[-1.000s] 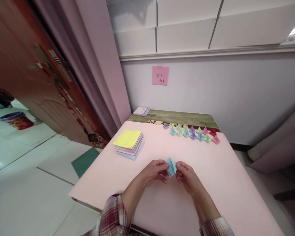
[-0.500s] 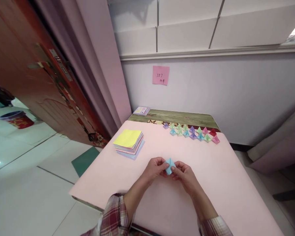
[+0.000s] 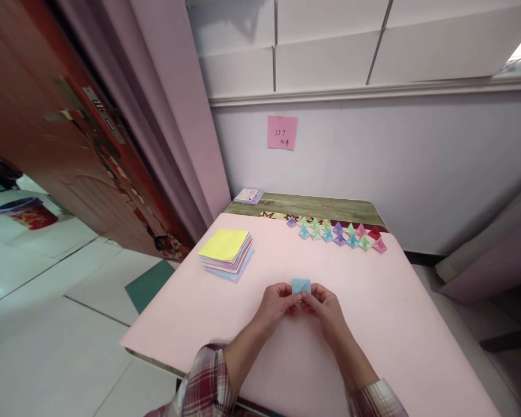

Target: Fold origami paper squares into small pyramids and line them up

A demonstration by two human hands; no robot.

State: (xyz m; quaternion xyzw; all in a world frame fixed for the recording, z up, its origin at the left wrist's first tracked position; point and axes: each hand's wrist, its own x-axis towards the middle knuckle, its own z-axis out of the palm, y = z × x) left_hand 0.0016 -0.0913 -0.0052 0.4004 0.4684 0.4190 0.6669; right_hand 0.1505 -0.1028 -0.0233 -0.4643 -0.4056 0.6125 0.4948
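Note:
A small folded blue paper (image 3: 301, 285) lies flattened on the pink table (image 3: 399, 324) near its middle. My left hand (image 3: 280, 302) pinches its near left edge, fingers closed. My right hand (image 3: 324, 305) pinches its near right edge, fingers closed. The two hands touch each other just below the paper. Both sleeves are plaid.
A stack of coloured paper squares (image 3: 227, 251) with a yellow sheet on top sits to the left. Several small folded paper shapes (image 3: 337, 234) line the far edge. A small packet (image 3: 249, 196) lies on the wooden surface beyond. A pink note (image 3: 282, 132) hangs on the wall. A red door (image 3: 56, 145) stands left.
The blue paper was held up between my fingers with its flaps spread; now it is pressed flat, and my hands have drawn closer together.

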